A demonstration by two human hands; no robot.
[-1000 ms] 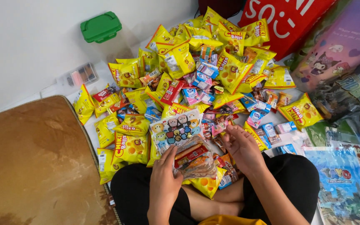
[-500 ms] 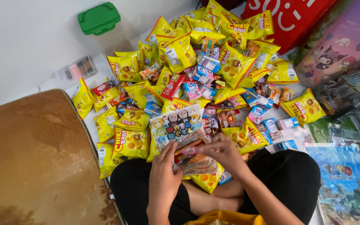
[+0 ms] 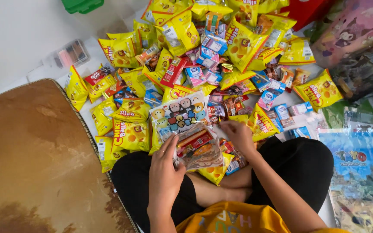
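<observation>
I sit cross-legged before a heap of yellow snack bags (image 3: pixel 241 45) and small colourful packets (image 3: pixel 203 73). My left hand (image 3: pixel 165 170) grips a clear gift bag (image 3: pixel 178 115) printed with cartoon faces; its lower part (image 3: pixel 199 149) is stuffed with red and orange snacks and rests on my lap. My right hand (image 3: pixel 239 134) lies on the near edge of the heap, fingertips down among small dark packets (image 3: pixel 227 105) beside a yellow bag (image 3: pixel 260 125). Whether its fingers pinch anything is hidden.
A brown plush mat (image 3: pixel 31 164) fills the left. Printed cartoon bags (image 3: pixel 355 168) lie flat on the right, with a pink bag (image 3: pixel 355 26) behind them. A green-lidded container (image 3: pixel 83 5) and a small clear box (image 3: pixel 67 54) stand by the white wall.
My right hand left the mouth of the gift bag and moved right, back onto the heap. The view tilted down, so the heap sits higher in frame. My left hand kept its hold.
</observation>
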